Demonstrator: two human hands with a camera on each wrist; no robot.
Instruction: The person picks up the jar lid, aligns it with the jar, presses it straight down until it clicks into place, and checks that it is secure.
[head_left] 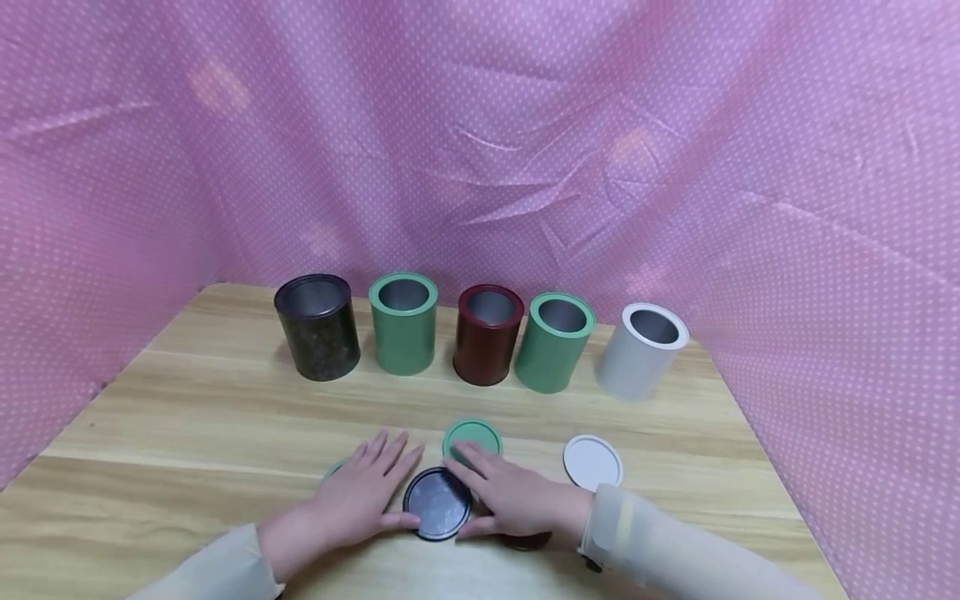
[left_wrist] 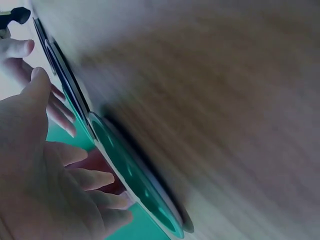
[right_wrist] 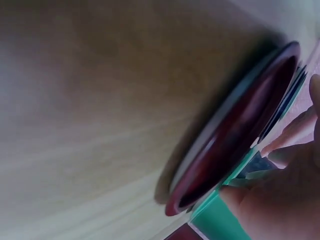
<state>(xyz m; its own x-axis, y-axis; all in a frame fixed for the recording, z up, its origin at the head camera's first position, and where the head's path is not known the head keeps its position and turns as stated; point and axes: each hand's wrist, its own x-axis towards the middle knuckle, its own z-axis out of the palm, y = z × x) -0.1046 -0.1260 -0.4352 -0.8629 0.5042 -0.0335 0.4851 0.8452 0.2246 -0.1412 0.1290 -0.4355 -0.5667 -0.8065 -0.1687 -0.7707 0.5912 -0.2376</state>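
Note:
My left hand (head_left: 363,493) hovers low over the table with fingers spread and thumb at the left edge of a black can lid (head_left: 437,503). Mostly hidden behind that hand is a green lid (left_wrist: 131,172), lying flat below the fingers in the left wrist view. My right hand (head_left: 512,497) is stretched over the black lid's right side, its fingertips over a second green lid (head_left: 472,437). Beneath the right palm lies a dark red lid (right_wrist: 242,125), largely covered in the head view. Whether the fingers touch any lid I cannot tell. Neither hand grips anything.
Along the back of the wooden table (head_left: 187,400) stand several open cans: black (head_left: 324,337), green (head_left: 405,342), dark red (head_left: 483,350), another green (head_left: 549,358) and white (head_left: 637,362). A white lid (head_left: 592,462) lies right of the hands. Pink dotted cloth (head_left: 480,150) surrounds the table.

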